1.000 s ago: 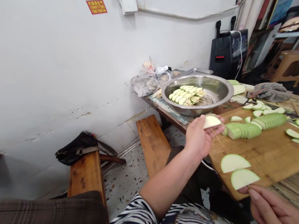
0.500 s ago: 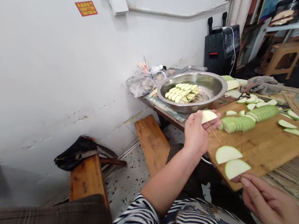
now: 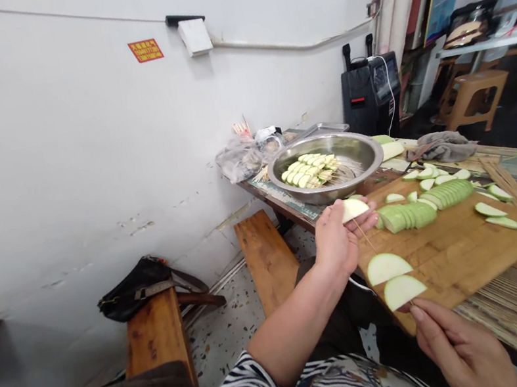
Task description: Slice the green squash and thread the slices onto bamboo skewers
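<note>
My left hand (image 3: 339, 239) is closed on a pale half-round vegetable slice (image 3: 354, 208), with the upper end of a thin wooden skewer (image 3: 365, 236) at the slice's lower edge. Two more green-edged slices (image 3: 388, 267) are threaded lower on the skewer. My right hand (image 3: 456, 335) pinches the skewer's lower end, just below the bottom slice (image 3: 404, 292). Under and beyond my hands lies a wooden cutting board (image 3: 464, 257), carrying rows of cut green slices (image 3: 407, 216) and several loose pieces (image 3: 490, 210).
A steel basin (image 3: 373, 163) holding skewered slices (image 3: 307, 170) stands behind the board. Loose bamboo skewers (image 3: 509, 182) lie at the board's right. A grey cloth (image 3: 445, 146), plastic bags (image 3: 239, 157) and a black speaker (image 3: 366, 94) are farther back. Wooden benches (image 3: 263, 252) stand left, one bearing a black bag (image 3: 138, 288).
The camera view has shifted, so the wall and table sit lower and slightly left. Both hands keep their holds, with the slices in nearly the same arrangement along the skewer.
</note>
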Tool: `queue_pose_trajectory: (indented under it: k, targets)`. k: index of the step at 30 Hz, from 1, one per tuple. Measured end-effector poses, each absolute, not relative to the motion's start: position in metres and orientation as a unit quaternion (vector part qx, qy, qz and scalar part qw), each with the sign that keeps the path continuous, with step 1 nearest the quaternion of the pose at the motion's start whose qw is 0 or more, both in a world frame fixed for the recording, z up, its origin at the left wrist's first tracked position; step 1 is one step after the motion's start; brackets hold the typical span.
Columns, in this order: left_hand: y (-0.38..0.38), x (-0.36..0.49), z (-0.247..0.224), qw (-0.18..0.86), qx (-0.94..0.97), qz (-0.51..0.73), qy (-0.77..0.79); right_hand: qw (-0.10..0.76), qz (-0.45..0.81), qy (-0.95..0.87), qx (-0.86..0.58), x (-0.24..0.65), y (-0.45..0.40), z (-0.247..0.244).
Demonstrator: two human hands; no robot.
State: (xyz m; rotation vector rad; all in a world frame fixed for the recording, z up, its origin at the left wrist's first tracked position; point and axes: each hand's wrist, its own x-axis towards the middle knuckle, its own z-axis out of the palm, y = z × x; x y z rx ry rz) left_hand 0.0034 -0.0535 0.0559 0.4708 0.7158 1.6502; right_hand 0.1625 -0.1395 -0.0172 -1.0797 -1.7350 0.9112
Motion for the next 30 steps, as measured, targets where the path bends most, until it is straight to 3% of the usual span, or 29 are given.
queue_pose_trajectory:
  k: [6,17,22,28,30]
  targets:
    - [-0.054,0.009,0.054,0.609,0.214,0.701,0.304,0.444,0.320,-0.718,-0.428,0.166,-0.141,-0.018]
    - [-0.061,0.017,0.056,0.597,0.235,0.704,0.305,0.470,0.353,-0.694,-0.415,0.161,-0.141,-0.029]
    - [-0.062,0.016,0.054,0.601,0.236,0.700,0.303,0.460,0.420,-0.649,-0.437,0.161,-0.143,-0.034]
    - [-0.061,0.000,0.054,0.634,0.288,0.643,0.318,0.402,0.652,-0.498,-0.406,0.164,-0.138,-0.030]
    - [-0.063,-0.003,0.057,0.626,0.308,0.647,0.307,0.391,0.662,-0.494,-0.406,0.166,-0.133,-0.029]
